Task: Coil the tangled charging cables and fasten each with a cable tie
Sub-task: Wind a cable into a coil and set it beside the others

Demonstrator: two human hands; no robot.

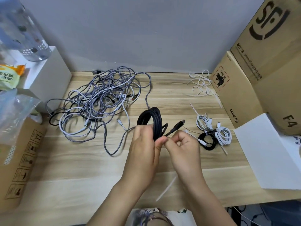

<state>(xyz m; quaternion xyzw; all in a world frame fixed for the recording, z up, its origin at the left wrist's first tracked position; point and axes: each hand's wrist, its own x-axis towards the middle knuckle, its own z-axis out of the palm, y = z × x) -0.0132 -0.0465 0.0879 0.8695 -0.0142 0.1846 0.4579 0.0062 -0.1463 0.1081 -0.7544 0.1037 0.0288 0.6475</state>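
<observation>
My left hand (pixel 143 149) grips a coiled black cable (pixel 149 119) held upright above the wooden table (pixel 81 160). My right hand (pixel 182 144) pinches that cable's free end just below its black plug (pixel 178 125). A big tangle of grey braided, white and black cables (pixel 101 101) lies to the left at the back. Three tied coils lie to the right: two white (pixel 203 122) (pixel 224 135) and one black (pixel 208 141). A pile of white cable ties (pixel 201 84) sits at the back right. One loose tie (pixel 166 189) lies near the table's front edge, under my forearms.
Cardboard boxes (pixel 260 70) stand along the right, with a white box (pixel 268 152) in front of them. On the left are a white box (pixel 53 74), a clear bottle (pixel 24 30), plastic bags (pixel 14 115) and a brown carton (pixel 21 160). A grey wall runs behind the table.
</observation>
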